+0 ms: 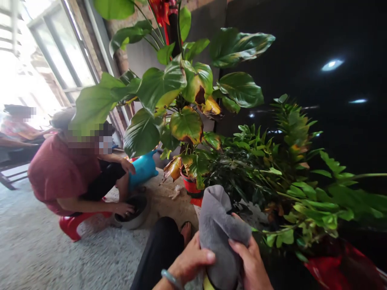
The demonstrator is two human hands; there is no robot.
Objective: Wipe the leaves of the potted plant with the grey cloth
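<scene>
A grey cloth (219, 233) is bunched up low in the middle of the head view, held between both my hands. My left hand (190, 262) grips its left side with the thumb pressed on the fabric; a grey band circles that wrist. My right hand (250, 259) closes on its right side, fingers curled round the fabric. Something yellow (207, 284) shows just under the cloth. Right behind the cloth stand leafy green plants (272, 177). My knee in black trousers (160, 249) is below left.
A tall large-leaved plant (178, 100) grows from a red pot (191, 186). A crouching person in a maroon shirt (57, 169) touches a dark bowl-shaped pot (134, 211) and a blue watering can (143, 169). A red pot (344, 266) sits bottom right. Windows are at far left.
</scene>
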